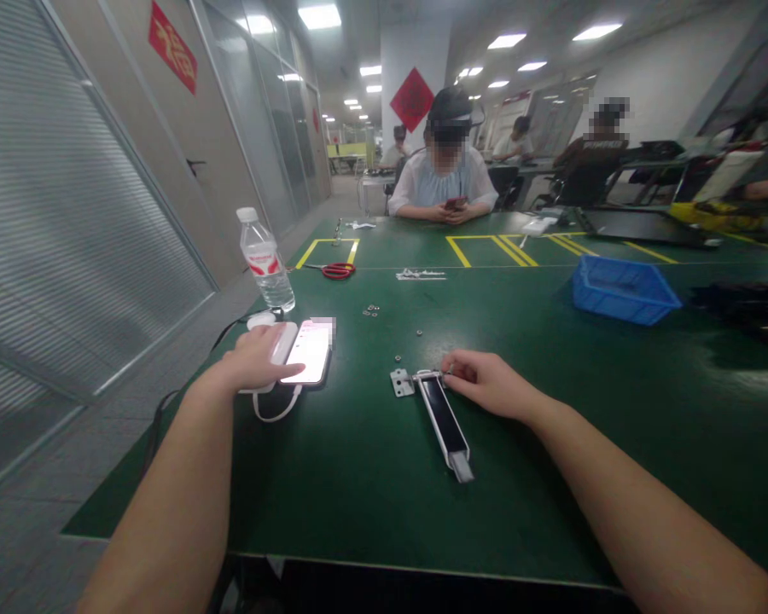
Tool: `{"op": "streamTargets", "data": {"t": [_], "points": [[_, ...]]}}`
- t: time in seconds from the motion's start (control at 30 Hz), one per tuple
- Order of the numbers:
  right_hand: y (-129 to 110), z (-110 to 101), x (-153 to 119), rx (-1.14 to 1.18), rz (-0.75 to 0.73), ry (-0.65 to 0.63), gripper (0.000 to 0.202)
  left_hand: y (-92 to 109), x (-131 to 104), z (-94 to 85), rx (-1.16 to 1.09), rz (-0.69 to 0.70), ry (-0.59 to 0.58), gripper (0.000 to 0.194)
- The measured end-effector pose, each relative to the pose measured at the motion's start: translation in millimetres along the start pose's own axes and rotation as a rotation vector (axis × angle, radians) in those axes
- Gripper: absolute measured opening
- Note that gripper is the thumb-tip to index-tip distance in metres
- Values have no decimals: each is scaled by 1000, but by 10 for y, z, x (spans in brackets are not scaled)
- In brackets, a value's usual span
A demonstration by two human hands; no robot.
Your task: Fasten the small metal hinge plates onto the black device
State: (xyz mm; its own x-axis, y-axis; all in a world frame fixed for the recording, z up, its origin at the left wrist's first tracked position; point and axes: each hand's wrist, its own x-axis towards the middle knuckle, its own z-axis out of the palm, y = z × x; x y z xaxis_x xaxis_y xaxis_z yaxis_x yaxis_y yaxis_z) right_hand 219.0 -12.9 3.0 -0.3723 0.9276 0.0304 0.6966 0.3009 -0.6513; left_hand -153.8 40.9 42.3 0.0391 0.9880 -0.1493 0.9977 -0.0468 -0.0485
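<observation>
My left hand (256, 354) lies over a white rounded object beside a lit smartphone (308, 351), fingers stretched out and thumb on the screen. A white cable (276, 418) loops from the phone's lower end. My right hand (483, 381) has its fingers curled in a pinch at the upper right corner of a long black strip-shaped device with a white frame (443, 415). Whatever sits between those fingertips is too small to make out. Against the device's upper left end is a metal plate with holes (401, 383). Small nuts (372, 310) lie farther up the green table (358, 477).
A water bottle (265, 263) stands at the left edge. Beyond are red-handled scissors (338, 271), a small pile of thin white pieces (421, 275) and yellow tape markings. A blue bin (624, 290) is at right. Across the table sits a person (445, 175) holding a phone.
</observation>
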Motion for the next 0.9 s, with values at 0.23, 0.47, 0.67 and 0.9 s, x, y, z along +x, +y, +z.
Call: {"op": "streamTargets", "data": {"t": [0.23, 0.47, 0.67, 0.9], "points": [[-23, -5, 4, 4, 5, 6, 9, -18, 37, 39, 10, -8, 9, 107], [-22, -12, 0, -10, 1, 0, 9, 49, -7, -6, -12, -48, -3, 103], [-45, -17, -5, 1, 11, -5, 9, 224, -49, -61, -33, -151, 56, 85], [-15, -4, 4, -12, -9, 8, 9, 350, -85, -89, -110, -111, 239, 64]]}}
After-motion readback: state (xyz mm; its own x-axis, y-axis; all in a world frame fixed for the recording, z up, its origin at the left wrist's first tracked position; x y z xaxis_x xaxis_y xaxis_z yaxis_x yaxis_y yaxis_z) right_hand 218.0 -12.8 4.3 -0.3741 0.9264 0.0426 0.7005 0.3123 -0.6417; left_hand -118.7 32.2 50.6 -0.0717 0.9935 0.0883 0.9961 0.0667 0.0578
